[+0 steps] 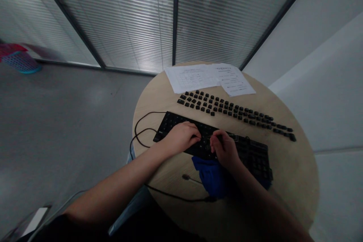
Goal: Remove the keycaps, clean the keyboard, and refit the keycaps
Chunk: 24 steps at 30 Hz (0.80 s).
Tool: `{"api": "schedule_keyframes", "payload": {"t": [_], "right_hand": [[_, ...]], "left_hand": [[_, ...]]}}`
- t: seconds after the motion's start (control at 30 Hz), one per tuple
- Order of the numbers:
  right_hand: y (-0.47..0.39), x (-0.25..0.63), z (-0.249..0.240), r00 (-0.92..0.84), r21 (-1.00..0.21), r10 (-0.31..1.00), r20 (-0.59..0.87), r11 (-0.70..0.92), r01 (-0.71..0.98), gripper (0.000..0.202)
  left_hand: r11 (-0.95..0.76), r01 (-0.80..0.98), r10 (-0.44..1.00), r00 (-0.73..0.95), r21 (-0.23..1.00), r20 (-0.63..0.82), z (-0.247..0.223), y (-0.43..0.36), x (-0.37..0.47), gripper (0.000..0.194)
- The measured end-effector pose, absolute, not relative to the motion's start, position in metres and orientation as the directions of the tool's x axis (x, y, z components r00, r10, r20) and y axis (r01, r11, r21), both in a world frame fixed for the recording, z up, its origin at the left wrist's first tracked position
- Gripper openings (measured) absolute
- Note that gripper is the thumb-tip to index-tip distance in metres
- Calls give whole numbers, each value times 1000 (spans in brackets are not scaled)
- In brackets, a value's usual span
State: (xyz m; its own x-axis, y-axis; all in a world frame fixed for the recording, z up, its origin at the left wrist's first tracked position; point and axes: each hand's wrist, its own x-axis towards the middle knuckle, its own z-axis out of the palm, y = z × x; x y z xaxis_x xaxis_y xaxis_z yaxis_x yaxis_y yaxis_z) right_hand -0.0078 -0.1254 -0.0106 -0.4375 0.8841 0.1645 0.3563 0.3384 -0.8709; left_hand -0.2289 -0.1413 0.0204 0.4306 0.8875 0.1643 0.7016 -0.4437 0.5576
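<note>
A black keyboard (259, 151) lies at a slant across the round wooden table, and many of its left and middle keys are without caps. My right hand (225, 149) is closed over its middle, pinching a thin wire keycap puller (231, 138) whose wires stick out on both sides of the fingers. Just to the left, my left hand (184, 135) rests on the keyboard with its fingers curled together near the wire ends. Whatever is in those left fingertips is too small to make out. Under my right wrist a blue cloth (211, 177) lies bunched against the keyboard's near edge.
Loose black keycaps (227, 107) lie in slanting rows beyond the keyboard. Printed sheets (195, 77) are at the table's (300, 181) far edge. A black cable (138, 128) loops at the left. A small brush-like tool (186, 177) lies near the cloth. A basket (24, 62) stands on the floor.
</note>
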Motion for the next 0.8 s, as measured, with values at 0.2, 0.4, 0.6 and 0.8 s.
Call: {"api": "schedule_keyframes", "payload": {"t": [0.2, 0.4, 0.6, 0.8], "right_hand": [[-126, -13, -8, -251, -924, 950, 187, 256, 283, 22], [-121, -7, 5, -77, -945, 967, 242, 253, 208, 28], [-115, 6, 14, 10, -949, 962, 272, 266, 169, 31], [-108, 18, 29, 71, -944, 944, 323, 316, 99, 31]], "left_hand": [[-396, 715, 913, 375, 576, 162, 25, -151, -224, 13], [-455, 762, 884, 450, 460, 128, 33, -157, -202, 28], [-526, 748, 837, 539, 405, 91, 38, -152, -193, 16], [-456, 677, 870, 476, 578, 128, 45, -149, -204, 21]]}}
